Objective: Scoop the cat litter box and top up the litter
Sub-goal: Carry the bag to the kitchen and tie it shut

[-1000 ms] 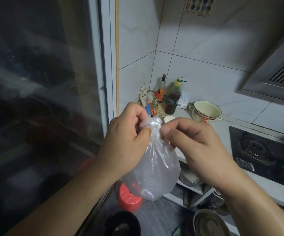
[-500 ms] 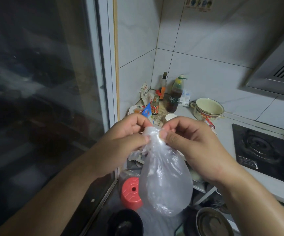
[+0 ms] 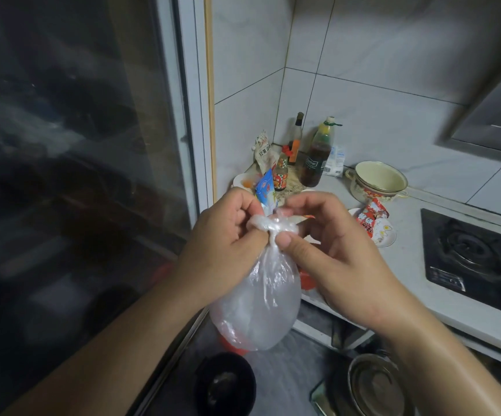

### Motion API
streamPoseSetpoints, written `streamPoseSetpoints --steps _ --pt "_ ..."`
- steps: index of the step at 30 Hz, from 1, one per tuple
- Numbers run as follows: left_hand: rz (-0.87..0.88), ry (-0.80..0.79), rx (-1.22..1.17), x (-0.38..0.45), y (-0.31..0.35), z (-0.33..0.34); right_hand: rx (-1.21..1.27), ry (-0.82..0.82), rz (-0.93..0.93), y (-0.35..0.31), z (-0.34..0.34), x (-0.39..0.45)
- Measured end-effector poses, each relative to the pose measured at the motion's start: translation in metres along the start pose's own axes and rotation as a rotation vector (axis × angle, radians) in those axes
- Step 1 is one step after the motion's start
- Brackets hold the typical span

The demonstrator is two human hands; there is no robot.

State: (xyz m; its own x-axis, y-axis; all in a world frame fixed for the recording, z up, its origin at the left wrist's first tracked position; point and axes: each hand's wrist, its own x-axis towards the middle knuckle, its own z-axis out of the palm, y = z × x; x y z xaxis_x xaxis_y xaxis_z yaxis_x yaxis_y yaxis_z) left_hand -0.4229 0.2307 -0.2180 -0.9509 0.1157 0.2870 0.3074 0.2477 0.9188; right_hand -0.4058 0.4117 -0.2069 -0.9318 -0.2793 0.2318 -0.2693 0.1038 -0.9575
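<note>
A small clear plastic bag [image 3: 259,304] hangs in front of me, puffed out, with its neck twisted into a bunched knot at the top. My left hand [image 3: 222,244] pinches the left end of that twisted neck. My right hand [image 3: 327,250] grips the right end, thumb pressed under the knot. The bag's contents cannot be made out through the film. No litter box or scoop is in view.
A white counter [image 3: 405,265] runs to the right with sauce bottles [image 3: 315,157], an enamel pot [image 3: 376,181], snack packets and a gas hob [image 3: 477,259]. A dark glass door [image 3: 72,175] stands on the left. Below are a red stool [image 3: 234,346], a black bowl [image 3: 225,385] and a metal pan [image 3: 375,385].
Both hands have dropped a little and pulled the twisted bag neck sideways between them, tightening it into a knot. The view has shifted slightly, showing more of the counter.
</note>
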Motion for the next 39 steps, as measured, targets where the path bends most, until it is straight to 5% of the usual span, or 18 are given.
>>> streamPoseSetpoints --steps 12,17,25,39 --pt "-0.206 -0.186 -0.455 -0.012 -0.01 0.002 -0.204 0.066 -0.126 0.008 0.0 0.0" --pt "-0.216 -0.193 -0.509 -0.021 -0.018 0.01 -0.583 0.11 -0.407 0.005 -0.002 -0.003" --pt "-0.265 -0.262 -0.497 -0.03 -0.025 0.007 -0.629 -0.216 -0.12 0.007 -0.01 -0.004" --pt "-0.253 -0.435 -0.303 -0.04 -0.056 -0.007 -0.572 -0.269 0.047 0.009 -0.005 0.001"
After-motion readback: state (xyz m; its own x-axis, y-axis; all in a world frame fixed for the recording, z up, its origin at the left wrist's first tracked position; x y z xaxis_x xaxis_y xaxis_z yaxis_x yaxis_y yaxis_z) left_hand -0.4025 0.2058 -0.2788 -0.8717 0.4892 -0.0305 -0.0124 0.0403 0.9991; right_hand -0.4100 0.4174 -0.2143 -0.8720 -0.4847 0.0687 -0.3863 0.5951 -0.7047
